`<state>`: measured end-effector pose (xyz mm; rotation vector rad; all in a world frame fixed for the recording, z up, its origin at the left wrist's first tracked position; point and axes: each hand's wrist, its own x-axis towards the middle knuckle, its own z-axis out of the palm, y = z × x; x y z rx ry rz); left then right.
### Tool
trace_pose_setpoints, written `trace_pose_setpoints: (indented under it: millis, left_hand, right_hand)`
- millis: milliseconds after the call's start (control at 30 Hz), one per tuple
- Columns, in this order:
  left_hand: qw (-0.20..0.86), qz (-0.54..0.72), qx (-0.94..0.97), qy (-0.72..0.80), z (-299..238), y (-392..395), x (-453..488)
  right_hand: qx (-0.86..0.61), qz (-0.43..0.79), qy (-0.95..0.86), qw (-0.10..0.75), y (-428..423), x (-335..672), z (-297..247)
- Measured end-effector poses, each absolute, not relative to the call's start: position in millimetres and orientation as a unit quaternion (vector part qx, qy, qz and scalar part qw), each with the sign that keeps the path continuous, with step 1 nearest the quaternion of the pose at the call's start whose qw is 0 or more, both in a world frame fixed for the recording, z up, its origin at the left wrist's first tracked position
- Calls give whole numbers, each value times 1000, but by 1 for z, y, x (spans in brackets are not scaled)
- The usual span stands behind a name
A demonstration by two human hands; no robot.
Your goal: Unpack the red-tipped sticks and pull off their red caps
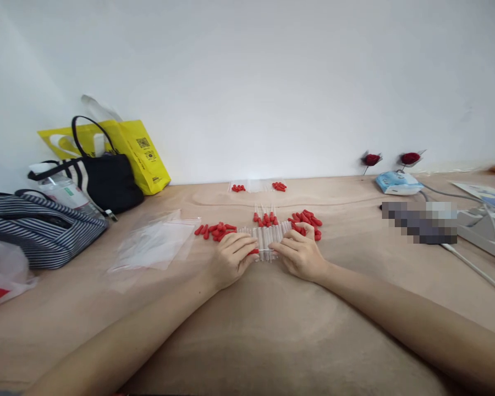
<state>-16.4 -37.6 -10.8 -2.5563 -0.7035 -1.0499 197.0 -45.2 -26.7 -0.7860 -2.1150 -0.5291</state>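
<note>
Pinched in the fingers of my left hand (232, 257) is a red rubber dropper bulb (253, 251). My right hand (302, 254) is closed on a thin clear dropper tube (267, 250), lying crosswise with its far end at the bulb; whether it is inside the bulb I cannot tell. Under and beyond my fingers lies a row of clear tubes (265, 236). Behind that row, several tubes fitted with red bulbs (265, 220) lie side by side. Loose red bulbs are heaped beside my left hand (219, 230) and beyond my right hand (307, 217).
Clear plastic bags (157, 245) lie to the left. Near the wall is a bag with red-tipped droppers (258, 185). A yellow bag (142, 159), black bag (111, 181) and striped bag (61, 236) stand at left. Tissues (398, 183) and a power strip (484, 231) are at right.
</note>
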Motion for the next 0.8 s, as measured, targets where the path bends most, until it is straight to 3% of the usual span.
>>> trace_pose_setpoints:
  millis: [333, 567, 800]
  left_hand:
    - [147, -353, -895, -229, -9, -41, -31]
    - [132, -392, -843, -343, -9, -32, -61]
    - [79, -382, -719, -575, -1, 2, -87]
  right_hand:
    - [-289, -201, -839, 415, -54, 209, -26]
    - [-374, -172, -809, 420, -48, 228, -28]
    - [-446, -164, -735, 483, -35, 220, -30]
